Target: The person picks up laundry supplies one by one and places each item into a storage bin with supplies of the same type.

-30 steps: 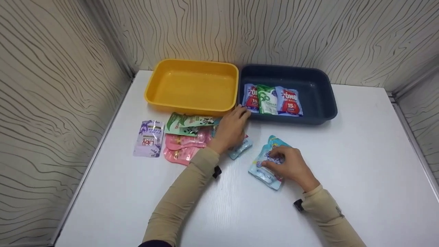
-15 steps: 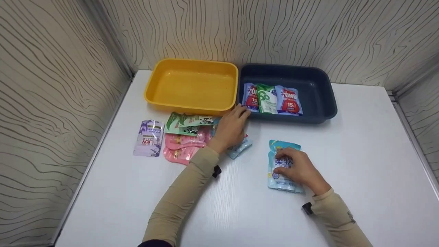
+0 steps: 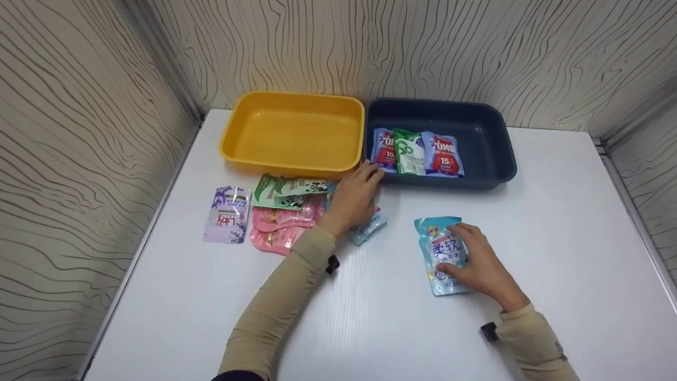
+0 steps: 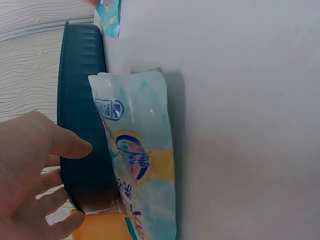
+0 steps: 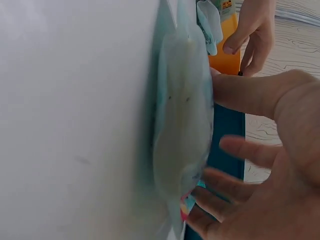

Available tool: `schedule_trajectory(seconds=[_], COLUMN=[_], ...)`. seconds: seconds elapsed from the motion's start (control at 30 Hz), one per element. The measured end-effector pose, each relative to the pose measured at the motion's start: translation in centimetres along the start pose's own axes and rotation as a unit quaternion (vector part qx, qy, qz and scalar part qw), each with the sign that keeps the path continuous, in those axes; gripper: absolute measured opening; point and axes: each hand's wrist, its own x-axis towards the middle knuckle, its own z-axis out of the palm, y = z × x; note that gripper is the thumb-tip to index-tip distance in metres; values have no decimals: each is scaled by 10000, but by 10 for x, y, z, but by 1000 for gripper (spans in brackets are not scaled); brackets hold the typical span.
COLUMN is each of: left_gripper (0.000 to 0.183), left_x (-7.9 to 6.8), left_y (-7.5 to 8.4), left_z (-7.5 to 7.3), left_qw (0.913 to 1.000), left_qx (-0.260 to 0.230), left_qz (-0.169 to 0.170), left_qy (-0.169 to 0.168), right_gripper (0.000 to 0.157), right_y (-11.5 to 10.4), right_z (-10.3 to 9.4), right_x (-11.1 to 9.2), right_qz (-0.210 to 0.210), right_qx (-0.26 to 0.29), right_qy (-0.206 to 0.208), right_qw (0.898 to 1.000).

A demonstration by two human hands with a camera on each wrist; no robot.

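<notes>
A light blue laundry detergent pouch [image 3: 443,254] lies on the white table, front side up. My right hand [image 3: 484,262] is over its right part, thumb and fingers spread apart; in the right wrist view the thumb is at the pouch's [image 5: 185,115] top face, and I cannot tell how firmly it touches. My left hand [image 3: 353,196] hovers by the bins' near rims, over another light blue pouch [image 3: 368,228] that it partly hides. In the left wrist view its fingers [image 4: 70,142] are loose and hold nothing, beside that pouch [image 4: 140,145].
At the back stand a yellow bin [image 3: 296,166] and, right of it, a dark blue bin [image 3: 449,182] with three pouches [image 3: 410,153] inside. Green pouches [image 3: 277,193] overlap pink ones [image 3: 275,239] left of my left hand. A purple Liby pouch [image 3: 227,214] lies further left.
The light blue pouch under my right hand has shifted right and turned from slanted to nearly straight. My right hand has moved right and its fingers have spread. The left hand has hardly moved.
</notes>
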Motion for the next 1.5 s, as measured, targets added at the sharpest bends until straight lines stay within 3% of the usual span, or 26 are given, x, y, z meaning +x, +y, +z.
schedule_trajectory(seconds=[0.23, 0.53, 0.83, 1.17, 1.5], left_gripper=[53, 54, 55, 56, 58], left_x=[1, 0, 0, -1, 0], left_y=[-1, -1, -1, -1, -1], left_z=[1, 2, 1, 1, 0], left_qw=[9999, 10000, 10000, 9999, 9999], left_qx=[149, 19, -92, 65, 24], left_qz=[4, -47, -19, 93, 96], left_qy=[48, -17, -2, 116, 114], right_gripper=[113, 108, 81, 56, 53], right_y=[1, 1, 7, 5, 1], right_z=[-5, -11, -13, -24, -50], right_x=[-5, -4, -4, -7, -1], right_qz=[1040, 1523, 1412, 1200, 1232], right_qx=[-8, -32, 127, 762, 1158], right_qy=[-133, -461, -458, -645, -421], right_qw=[9945, 9872, 9888, 9877, 9847])
